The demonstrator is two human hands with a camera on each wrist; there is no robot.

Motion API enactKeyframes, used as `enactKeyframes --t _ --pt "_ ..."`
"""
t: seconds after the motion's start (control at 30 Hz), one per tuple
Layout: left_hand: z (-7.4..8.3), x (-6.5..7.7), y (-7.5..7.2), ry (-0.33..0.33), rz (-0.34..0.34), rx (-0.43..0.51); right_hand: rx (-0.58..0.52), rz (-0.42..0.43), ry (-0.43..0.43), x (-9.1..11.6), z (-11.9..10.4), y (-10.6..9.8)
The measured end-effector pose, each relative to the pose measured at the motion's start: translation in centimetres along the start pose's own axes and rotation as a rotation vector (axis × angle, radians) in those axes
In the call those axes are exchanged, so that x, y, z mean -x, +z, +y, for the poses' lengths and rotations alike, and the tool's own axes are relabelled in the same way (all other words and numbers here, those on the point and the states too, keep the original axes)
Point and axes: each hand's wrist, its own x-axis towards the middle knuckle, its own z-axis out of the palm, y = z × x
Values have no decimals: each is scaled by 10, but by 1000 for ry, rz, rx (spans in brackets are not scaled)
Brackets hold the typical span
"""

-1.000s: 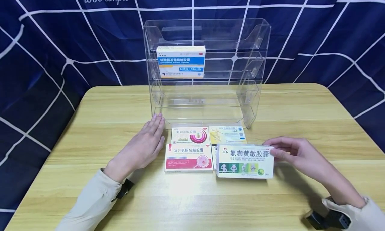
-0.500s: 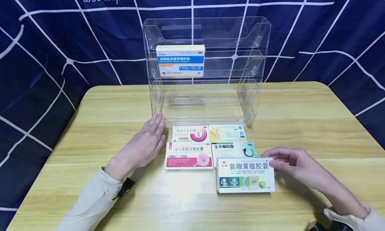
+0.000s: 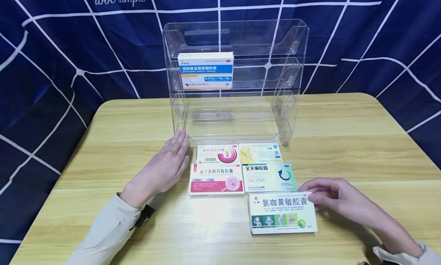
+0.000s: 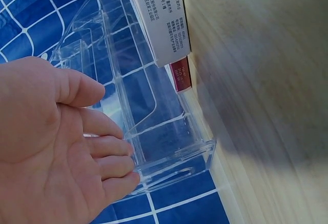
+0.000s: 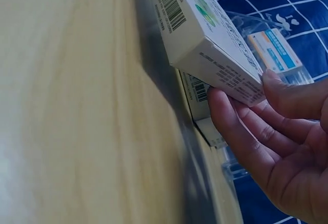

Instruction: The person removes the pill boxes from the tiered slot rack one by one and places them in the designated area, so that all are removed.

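My right hand [image 3: 339, 200] pinches the far right corner of a white and green medicine box [image 3: 282, 215], thumb on top and fingers underneath. In the right wrist view that box [image 5: 215, 44] is tilted, its near end raised above the wood. Just behind it lies a green and white medicine box [image 3: 268, 177]. My left hand [image 3: 158, 171] is flat with straight fingers, fingertips at the lower left corner of the clear plastic rack [image 3: 237, 129]. To its right lie a red and white medicine box [image 3: 216, 180], a box with a pink spiral [image 3: 218, 154] and a yellow and white box [image 3: 260, 153].
A blue and white medicine box [image 3: 206, 71] stands in the left of an upper tier of the rack. Behind the wooden table [image 3: 344, 134] hangs a dark blue curtain [image 3: 348, 39] with white lines.
My right hand has drawn the white and green box toward the table's front edge, uncovering the green and white box behind it. The left hand stays in place.
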Motion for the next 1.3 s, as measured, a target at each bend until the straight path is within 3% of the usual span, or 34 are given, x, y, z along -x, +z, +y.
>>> enactKeyframes --t 0.33,0.6,0.9,1.17,1.3 --pt "0 0 1 9 7 -16 -107 -62 88 -1 6 1" --pt "0 1 0 13 11 -22 -227 -57 131 -4 8 6" --pt "0 1 0 20 16 -31 -211 -9 192 -8 6 12" --pt "0 0 1 20 21 -22 -86 74 273 -11 0 15" --pt "0 1 1 29 34 -26 -30 92 260 -10 -1 13"
